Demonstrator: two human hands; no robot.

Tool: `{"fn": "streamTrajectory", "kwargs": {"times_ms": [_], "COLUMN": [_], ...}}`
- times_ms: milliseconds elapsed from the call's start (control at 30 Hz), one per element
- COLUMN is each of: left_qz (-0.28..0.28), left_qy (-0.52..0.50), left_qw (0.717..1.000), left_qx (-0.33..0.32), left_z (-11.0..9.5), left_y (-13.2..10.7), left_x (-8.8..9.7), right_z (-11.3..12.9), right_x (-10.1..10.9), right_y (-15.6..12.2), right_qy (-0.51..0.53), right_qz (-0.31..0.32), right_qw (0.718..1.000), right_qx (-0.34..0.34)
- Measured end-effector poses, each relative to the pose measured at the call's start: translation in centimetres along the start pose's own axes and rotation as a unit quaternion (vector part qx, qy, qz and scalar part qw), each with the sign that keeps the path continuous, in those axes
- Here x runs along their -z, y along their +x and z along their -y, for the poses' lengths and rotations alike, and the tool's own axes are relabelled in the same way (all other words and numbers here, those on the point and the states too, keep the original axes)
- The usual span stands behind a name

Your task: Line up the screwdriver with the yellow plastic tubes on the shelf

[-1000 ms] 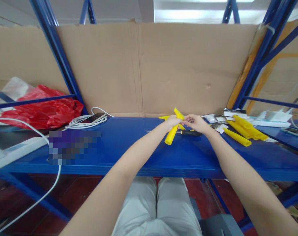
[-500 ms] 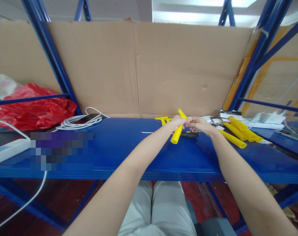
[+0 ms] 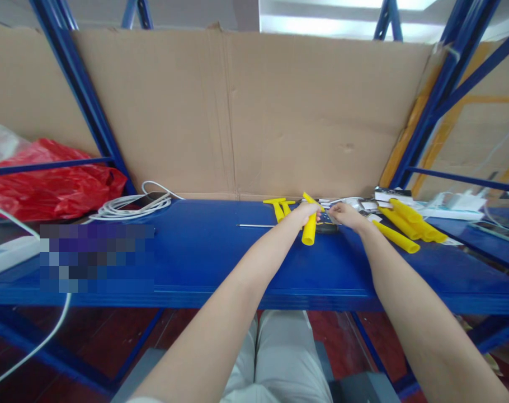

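My left hand (image 3: 305, 213) is closed around a yellow plastic tube (image 3: 310, 228), which stands nearly upright above the blue shelf (image 3: 221, 252). My right hand (image 3: 343, 215) sits just to the right of the tube's top with its fingers pinched together; what they pinch is too small to make out. A screwdriver with a black handle (image 3: 326, 228) and a thin metal shaft (image 3: 254, 225) lies on the shelf under my hands. Two yellow T-shaped pieces (image 3: 278, 206) lie just behind my left hand.
More yellow tubes (image 3: 405, 226) and small packets (image 3: 391, 195) lie to the right. A coil of white cable (image 3: 131, 206) and a red plastic bag (image 3: 53, 182) sit at the left. A cardboard sheet (image 3: 237, 112) backs the shelf between blue uprights (image 3: 82, 95).
The yellow tube has tipped from a slant to nearly upright in my left hand. My right hand has drawn slightly away from the tube's top.
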State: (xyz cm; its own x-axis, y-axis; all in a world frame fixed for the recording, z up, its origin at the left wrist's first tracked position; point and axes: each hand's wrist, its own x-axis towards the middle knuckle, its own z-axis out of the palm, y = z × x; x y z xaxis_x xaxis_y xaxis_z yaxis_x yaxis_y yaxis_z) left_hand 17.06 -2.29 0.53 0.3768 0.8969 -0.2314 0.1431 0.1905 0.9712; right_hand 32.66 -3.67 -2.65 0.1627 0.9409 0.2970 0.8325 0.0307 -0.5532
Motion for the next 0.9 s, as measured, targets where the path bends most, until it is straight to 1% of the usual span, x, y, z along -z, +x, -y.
{"fn": "streamTrajectory", "kwargs": {"times_ms": [100, 167, 233, 433, 600, 733, 833, 900], "left_qz": [0.003, 0.011, 0.02, 0.034, 0.016, 0.012, 0.019, 0.024], "left_qy": [0.004, 0.009, 0.018, 0.035, 0.026, 0.006, -0.001, -0.002], "left_qw": [1.0, 0.999, 0.999, 0.998, 0.998, 0.999, 0.999, 1.0], "left_qx": [0.018, 0.03, 0.044, 0.044, 0.051, 0.037, 0.028, 0.016], "left_z": [-0.1, -0.1, -0.1, 0.1, 0.1, 0.2, 0.0, -0.2], "left_y": [0.6, 1.1, 1.7, 2.7, 2.4, 2.1, 1.6, 1.2], "left_x": [0.2, 0.4, 0.5, 0.5, 0.6, 0.9, 1.2, 1.7], "right_z": [-0.2, -0.2, -0.2, 0.1, 0.2, 0.4, 0.4, 0.4], "right_x": [-0.3, -0.6, -1.0, -1.5, -1.1, -0.7, -0.5, -0.2], "right_y": [0.4, 0.6, 0.8, 1.1, 0.6, 0.3, 0.3, 0.3], "right_qy": [-0.078, -0.121, -0.139, -0.145, -0.137, -0.115, -0.103, -0.101], "right_qz": [-0.028, -0.036, -0.038, -0.035, -0.039, -0.061, -0.075, -0.065], "right_qw": [0.995, 0.99, 0.987, 0.986, 0.986, 0.987, 0.989, 0.991], "right_qx": [-0.048, -0.059, -0.065, -0.079, -0.087, -0.095, -0.077, -0.054]}}
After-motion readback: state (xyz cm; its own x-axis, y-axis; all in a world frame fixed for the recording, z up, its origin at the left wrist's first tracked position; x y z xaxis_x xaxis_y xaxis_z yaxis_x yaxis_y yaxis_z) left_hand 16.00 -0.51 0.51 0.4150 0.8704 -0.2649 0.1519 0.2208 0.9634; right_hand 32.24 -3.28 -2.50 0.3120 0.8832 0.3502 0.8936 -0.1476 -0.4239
